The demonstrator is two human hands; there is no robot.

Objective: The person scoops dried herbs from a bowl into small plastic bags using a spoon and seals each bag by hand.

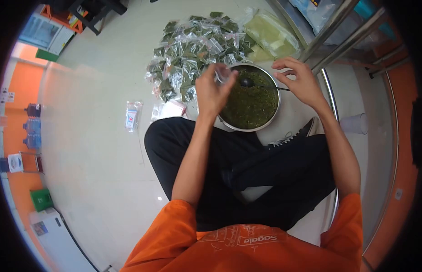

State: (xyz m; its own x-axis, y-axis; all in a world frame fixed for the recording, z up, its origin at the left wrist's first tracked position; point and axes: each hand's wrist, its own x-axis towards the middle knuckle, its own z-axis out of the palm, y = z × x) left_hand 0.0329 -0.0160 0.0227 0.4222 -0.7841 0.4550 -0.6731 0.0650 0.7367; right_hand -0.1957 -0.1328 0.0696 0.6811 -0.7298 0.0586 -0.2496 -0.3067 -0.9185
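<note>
A round metal bowl (277, 106) of green, chopped-looking food stands on the floor before my crossed legs. A black ladle (247, 82) lies in it, its handle reaching over the right rim. Over the bowl's left rim, my left hand (212, 93) holds a small clear plastic bag (222, 74) between thumb and fingers. My right hand (301, 81) hovers past the right rim near the ladle handle, fingers curved and apart, with nothing visible in it. Behind and left lies a heap of small clear bags (193, 54) with green leafy pieces.
A large bag of yellow-green material (271, 34) lies behind the bowl. Flat clear bags (172, 110) and a small packet (131, 117) are on the floor at left. Metal rails (331, 34) rise at right, with a translucent cup (355, 123) below them.
</note>
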